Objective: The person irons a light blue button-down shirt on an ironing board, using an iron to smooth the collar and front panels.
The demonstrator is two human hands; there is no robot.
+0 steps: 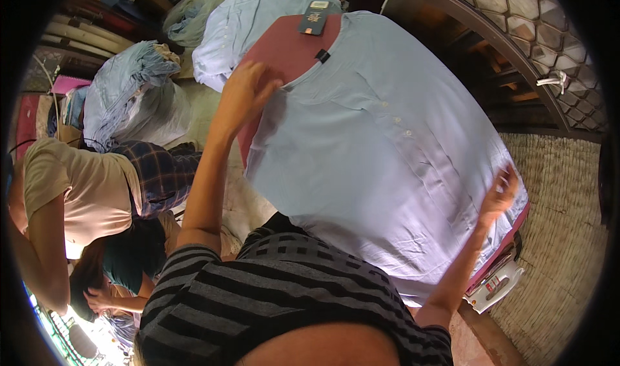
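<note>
A pale blue shirt lies spread over a maroon padded board. Small buttons run down from its neckline, and some creases cross its lower right part. A dark hang tag rests at the top of the board, and a small black label sits at the neck. My left hand is by the shirt's left shoulder near the board's edge, fingers apart and loosely bent. Near the right end of the shirt, my right hand hovers over or touches the cloth with its fingers spread; contact is unclear.
A white iron stands beside the board at the lower right. More pale blue garments are heaped beyond the board. Bagged clothes sit at the left, where other people are close by. A lattice metal gate borders the right.
</note>
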